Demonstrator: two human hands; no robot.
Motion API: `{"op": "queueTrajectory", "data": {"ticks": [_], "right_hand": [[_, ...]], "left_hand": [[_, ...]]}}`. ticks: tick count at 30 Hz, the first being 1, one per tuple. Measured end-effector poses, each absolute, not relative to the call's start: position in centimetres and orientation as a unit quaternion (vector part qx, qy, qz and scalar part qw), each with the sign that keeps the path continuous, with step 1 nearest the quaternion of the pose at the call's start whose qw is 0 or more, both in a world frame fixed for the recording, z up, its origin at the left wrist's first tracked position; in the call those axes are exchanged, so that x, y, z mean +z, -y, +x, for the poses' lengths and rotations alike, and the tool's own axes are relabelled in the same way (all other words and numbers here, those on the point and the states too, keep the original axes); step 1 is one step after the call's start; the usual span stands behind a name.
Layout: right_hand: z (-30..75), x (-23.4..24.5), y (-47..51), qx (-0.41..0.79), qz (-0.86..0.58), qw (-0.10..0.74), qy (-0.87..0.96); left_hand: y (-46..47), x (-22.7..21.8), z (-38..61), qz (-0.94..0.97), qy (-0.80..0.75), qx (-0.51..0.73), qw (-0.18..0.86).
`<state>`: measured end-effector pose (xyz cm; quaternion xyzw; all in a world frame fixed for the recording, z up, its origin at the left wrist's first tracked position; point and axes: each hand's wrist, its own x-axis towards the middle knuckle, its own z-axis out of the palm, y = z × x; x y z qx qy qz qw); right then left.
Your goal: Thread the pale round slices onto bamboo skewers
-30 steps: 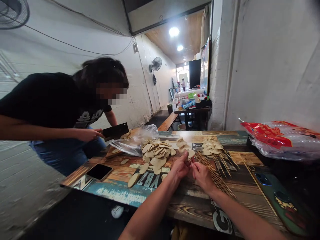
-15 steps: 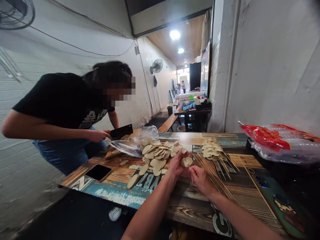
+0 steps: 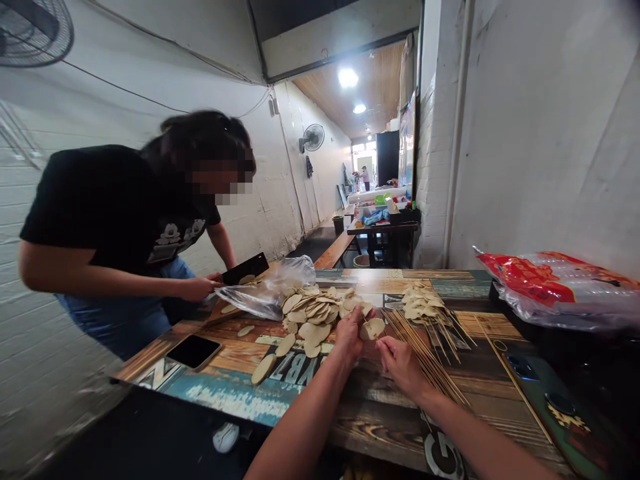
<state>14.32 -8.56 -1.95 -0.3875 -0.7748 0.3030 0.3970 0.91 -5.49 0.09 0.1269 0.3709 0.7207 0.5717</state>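
Note:
My left hand (image 3: 350,335) pinches a pale round slice (image 3: 374,327) just above the table. My right hand (image 3: 400,361) is closed on a thin bamboo skewer whose tip meets that slice. A heap of loose slices (image 3: 310,310) lies just left of my hands. A bundle of bare skewers (image 3: 425,347) fans out to the right of them. Further back rests a pile of skewered slices (image 3: 423,301).
A person in a black shirt (image 3: 110,207) leans over the table's left side, holding a cleaver (image 3: 245,268) over a cutting board beside a clear plastic bag (image 3: 265,288). A phone (image 3: 194,351) lies front left. A red and clear packet (image 3: 560,287) sits at the right.
My hands have drawn a little nearer, and the slice has risen between them onto the skewer tip. The other person has straightened slightly and shifted the cleaver.

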Motion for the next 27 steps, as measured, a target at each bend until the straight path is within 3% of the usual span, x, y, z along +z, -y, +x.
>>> {"op": "queueTrajectory", "data": {"ticks": [10, 18, 27], "right_hand": [[14.4, -1.9, 8.1, 0.298, -0.401, 0.401, 0.768], [14.6, -1.6, 9.0, 0.347, -0.364, 0.368, 0.782], [14.8, -2.1, 8.2, 0.345, -0.385, 0.372, 0.771]], "left_hand": [[5.3, -0.4, 0.7, 0.18, -0.324, 0.677, 0.635], [4.5, -0.5, -1.9, 0.113, -0.33, 0.753, 0.558], [4.7, -0.5, -1.4, 0.124, -0.339, 0.723, 0.589]]}}
